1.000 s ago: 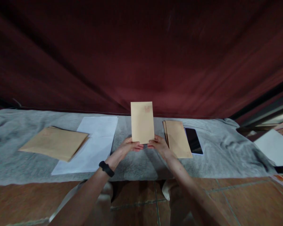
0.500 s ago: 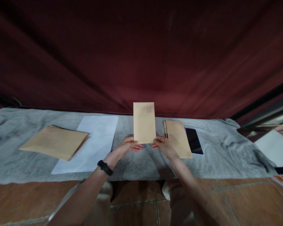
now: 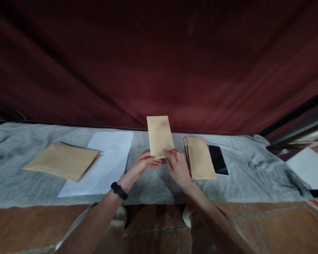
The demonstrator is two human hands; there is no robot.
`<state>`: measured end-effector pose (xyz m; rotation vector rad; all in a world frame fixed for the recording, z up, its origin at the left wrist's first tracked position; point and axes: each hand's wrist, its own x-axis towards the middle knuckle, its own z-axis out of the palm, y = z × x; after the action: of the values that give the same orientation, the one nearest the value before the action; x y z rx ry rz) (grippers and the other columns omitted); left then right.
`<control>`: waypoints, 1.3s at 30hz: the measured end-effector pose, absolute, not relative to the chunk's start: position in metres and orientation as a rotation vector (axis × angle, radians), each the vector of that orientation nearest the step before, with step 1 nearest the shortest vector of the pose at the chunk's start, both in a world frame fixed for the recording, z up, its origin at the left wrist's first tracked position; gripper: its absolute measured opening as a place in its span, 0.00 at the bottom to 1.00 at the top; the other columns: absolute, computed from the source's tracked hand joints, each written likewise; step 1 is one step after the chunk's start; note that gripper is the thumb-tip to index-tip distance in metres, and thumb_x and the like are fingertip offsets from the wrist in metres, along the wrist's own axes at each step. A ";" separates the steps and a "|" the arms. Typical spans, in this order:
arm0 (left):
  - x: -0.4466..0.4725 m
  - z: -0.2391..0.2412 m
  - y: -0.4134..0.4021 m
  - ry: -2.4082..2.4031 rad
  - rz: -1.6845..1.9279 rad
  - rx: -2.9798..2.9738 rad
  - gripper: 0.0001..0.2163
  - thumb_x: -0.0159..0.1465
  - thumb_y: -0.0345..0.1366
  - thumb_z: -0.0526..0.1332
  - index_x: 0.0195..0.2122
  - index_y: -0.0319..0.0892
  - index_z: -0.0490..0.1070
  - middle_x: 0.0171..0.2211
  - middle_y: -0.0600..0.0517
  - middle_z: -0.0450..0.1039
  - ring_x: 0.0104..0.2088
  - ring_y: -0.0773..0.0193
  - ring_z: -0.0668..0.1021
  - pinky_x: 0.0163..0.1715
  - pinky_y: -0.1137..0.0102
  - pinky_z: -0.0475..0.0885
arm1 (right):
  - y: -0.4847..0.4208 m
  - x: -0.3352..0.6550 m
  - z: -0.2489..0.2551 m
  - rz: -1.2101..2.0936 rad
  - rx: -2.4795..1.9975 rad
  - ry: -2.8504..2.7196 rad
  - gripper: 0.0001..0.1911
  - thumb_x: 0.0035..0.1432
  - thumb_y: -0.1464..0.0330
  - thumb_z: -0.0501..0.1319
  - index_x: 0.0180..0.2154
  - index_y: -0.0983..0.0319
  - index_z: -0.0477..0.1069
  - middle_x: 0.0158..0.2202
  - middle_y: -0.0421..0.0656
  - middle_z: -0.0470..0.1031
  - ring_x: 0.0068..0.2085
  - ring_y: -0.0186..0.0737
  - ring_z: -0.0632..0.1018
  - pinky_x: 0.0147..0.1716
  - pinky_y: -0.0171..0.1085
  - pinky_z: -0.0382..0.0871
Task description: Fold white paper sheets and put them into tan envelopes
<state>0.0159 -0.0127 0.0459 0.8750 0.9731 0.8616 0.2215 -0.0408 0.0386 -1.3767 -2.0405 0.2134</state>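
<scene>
A brown paper envelope (image 3: 159, 134) with a red printed mark near its upper right corner is held up in front of me, tilted slightly to the left. My left hand (image 3: 146, 162) grips its lower left corner, thumb on top and fingers underneath. At the lower right edge, my right hand (image 3: 178, 166) has its fingertips on the envelope's face, back of the hand upward; its thumb is partly hidden. Right of this hand lies a small stack of brown envelopes (image 3: 201, 158). A larger stack of brown envelopes (image 3: 62, 158) rests at the left, partly over white paper (image 3: 112, 151).
A grey cloth (image 3: 243, 169) covers the long surface. Beside the right stack lies a smartphone (image 3: 218, 159) with a dark screen. A dark red curtain (image 3: 159, 70) hangs behind. At far right is a white flat item (image 3: 310, 167); below is a tiled floor (image 3: 275, 225).
My right hand has turned over from beneath the lower right corner, its fingers now on the envelope's front. The envelope has shifted slightly left and tilted. My left hand keeps its hold.
</scene>
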 end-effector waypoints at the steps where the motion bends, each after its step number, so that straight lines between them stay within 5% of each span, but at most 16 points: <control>1: 0.017 0.046 -0.013 0.965 0.861 0.879 0.21 0.54 0.44 0.74 0.44 0.35 0.78 0.38 0.40 0.84 0.35 0.57 0.84 0.39 0.66 0.77 | -0.043 0.218 0.039 0.150 -1.371 -2.117 0.26 0.66 0.76 0.54 0.64 0.58 0.64 0.57 0.53 0.71 0.57 0.51 0.73 0.57 0.50 0.70; 10: 0.023 0.053 -0.018 0.862 0.883 0.956 0.18 0.58 0.45 0.73 0.43 0.37 0.79 0.36 0.44 0.83 0.33 0.61 0.82 0.36 0.70 0.75 | -0.049 0.213 0.045 -0.033 -1.420 -2.279 0.22 0.67 0.76 0.56 0.60 0.58 0.71 0.53 0.51 0.76 0.50 0.50 0.76 0.51 0.46 0.69; 17: 0.024 0.056 -0.023 0.835 0.860 0.908 0.27 0.60 0.48 0.72 0.55 0.37 0.75 0.46 0.39 0.82 0.43 0.56 0.83 0.42 0.66 0.76 | -0.041 0.228 0.056 0.431 -1.412 -1.446 0.10 0.69 0.63 0.56 0.42 0.58 0.75 0.40 0.46 0.77 0.43 0.46 0.76 0.47 0.43 0.70; 24: 0.040 0.041 -0.028 0.860 0.818 0.789 0.26 0.60 0.48 0.72 0.54 0.39 0.73 0.45 0.41 0.82 0.43 0.54 0.84 0.44 0.63 0.78 | -0.035 0.228 0.044 1.050 -1.130 -0.690 0.14 0.50 0.58 0.71 0.32 0.56 0.69 0.33 0.38 0.76 0.36 0.39 0.76 0.38 0.38 0.72; 32: 0.032 0.034 -0.025 1.011 0.880 0.809 0.28 0.51 0.47 0.77 0.49 0.39 0.75 0.46 0.44 0.81 0.38 0.59 0.82 0.37 0.67 0.77 | -0.044 0.212 0.028 1.462 -1.110 -0.544 0.19 0.40 0.62 0.76 0.30 0.58 0.69 0.31 0.37 0.78 0.34 0.38 0.80 0.40 0.39 0.78; 39: -0.002 0.038 -0.015 1.097 0.635 0.972 0.30 0.48 0.49 0.76 0.49 0.38 0.75 0.39 0.46 0.81 0.33 0.59 0.81 0.34 0.67 0.74 | -0.040 0.245 0.042 1.544 -1.302 -0.835 0.19 0.42 0.58 0.74 0.33 0.61 0.73 0.28 0.37 0.76 0.28 0.35 0.78 0.31 0.35 0.76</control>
<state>-0.0024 -0.0153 0.0381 0.9725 1.0967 0.6351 0.2448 -0.0401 0.0416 -1.3021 -0.8354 1.5443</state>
